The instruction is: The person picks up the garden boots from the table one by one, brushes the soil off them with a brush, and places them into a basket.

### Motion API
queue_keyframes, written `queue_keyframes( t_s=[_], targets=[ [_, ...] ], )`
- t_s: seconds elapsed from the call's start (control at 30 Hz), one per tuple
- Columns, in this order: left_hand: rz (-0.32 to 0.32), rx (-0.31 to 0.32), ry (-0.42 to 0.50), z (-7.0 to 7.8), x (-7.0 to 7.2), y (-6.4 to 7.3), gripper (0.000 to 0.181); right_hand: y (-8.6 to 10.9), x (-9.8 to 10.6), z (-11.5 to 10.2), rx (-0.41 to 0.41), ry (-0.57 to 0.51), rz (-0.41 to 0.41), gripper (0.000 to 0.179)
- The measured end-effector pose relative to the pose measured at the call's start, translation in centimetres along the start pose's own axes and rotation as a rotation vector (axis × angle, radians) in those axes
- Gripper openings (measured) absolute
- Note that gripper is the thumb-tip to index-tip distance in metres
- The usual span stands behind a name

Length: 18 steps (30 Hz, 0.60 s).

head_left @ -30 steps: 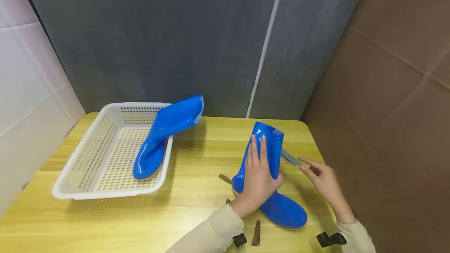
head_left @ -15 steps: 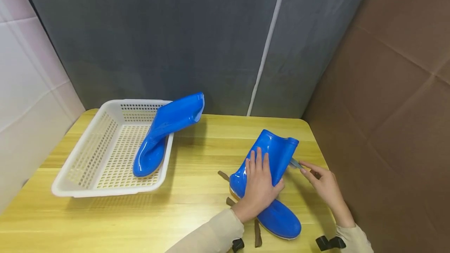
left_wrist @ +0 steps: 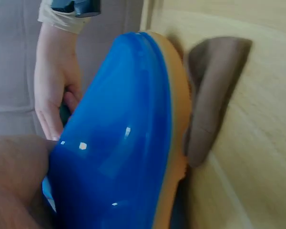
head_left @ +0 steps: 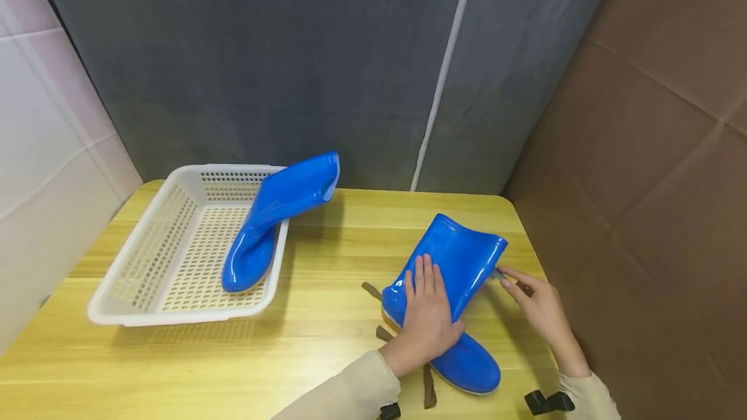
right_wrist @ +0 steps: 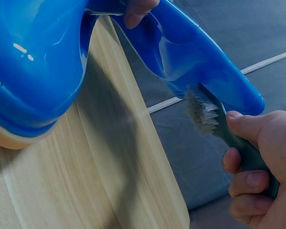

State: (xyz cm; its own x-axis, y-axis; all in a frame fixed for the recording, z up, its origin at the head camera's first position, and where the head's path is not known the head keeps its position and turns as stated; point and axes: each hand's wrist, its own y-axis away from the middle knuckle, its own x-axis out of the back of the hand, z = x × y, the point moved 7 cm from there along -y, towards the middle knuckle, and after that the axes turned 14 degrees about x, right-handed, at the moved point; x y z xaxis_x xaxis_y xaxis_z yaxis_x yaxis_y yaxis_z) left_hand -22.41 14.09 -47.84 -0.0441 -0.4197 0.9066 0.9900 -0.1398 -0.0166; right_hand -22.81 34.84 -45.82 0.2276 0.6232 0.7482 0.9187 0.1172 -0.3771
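In the head view a blue rubber boot [head_left: 467, 248] stands on the table's right side, its shaft leaning right. My left hand [head_left: 428, 326] presses on its ankle with straight fingers, thumb out towards the instep. The boot's toe [left_wrist: 119, 129] and pale orange sole fill the left wrist view. My right hand [right_wrist: 264, 167] grips the dark green handle of a brush [right_wrist: 205, 112]. Its grey bristles lie close to the shaft's outer side; whether they touch is unclear. From the head view, most of the brush is hidden behind the boot. A second blue boot [head_left: 294, 186] leans over the basket's rim.
The white perforated basket [head_left: 111, 277] stands on the left of the wooden table [head_left: 327, 355]. Several brown strips lie about the near boot, one brown strip [head_left: 429, 386] in front of it. Grey and brown cloth walls stand behind and to the right.
The near boot's shaft has tilted to the right and its toe has shifted slightly nearer. My left hand has moved with it. The brush has gone further behind the shaft.
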Motion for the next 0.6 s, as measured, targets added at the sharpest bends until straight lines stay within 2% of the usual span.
queue_keyframes(
  t_s=[0.17,0.37,0.6],
  targets=[
    [-0.014,-0.018,0.002,-0.1,-0.6,-0.2,0.098,0.0,0.0,0.0,-0.017,0.002,-0.003,0.031],
    [-0.013,-0.086,-0.014,-0.4,-0.6,-0.9,0.097,0.1,0.1,0.0,-0.016,0.016,0.007,0.032],
    [-0.07,-0.156,0.021,-1.4,-0.2,-1.7,0.093,-0.1,-0.2,0.0,-0.016,-0.004,0.005,0.034]
  ],
)
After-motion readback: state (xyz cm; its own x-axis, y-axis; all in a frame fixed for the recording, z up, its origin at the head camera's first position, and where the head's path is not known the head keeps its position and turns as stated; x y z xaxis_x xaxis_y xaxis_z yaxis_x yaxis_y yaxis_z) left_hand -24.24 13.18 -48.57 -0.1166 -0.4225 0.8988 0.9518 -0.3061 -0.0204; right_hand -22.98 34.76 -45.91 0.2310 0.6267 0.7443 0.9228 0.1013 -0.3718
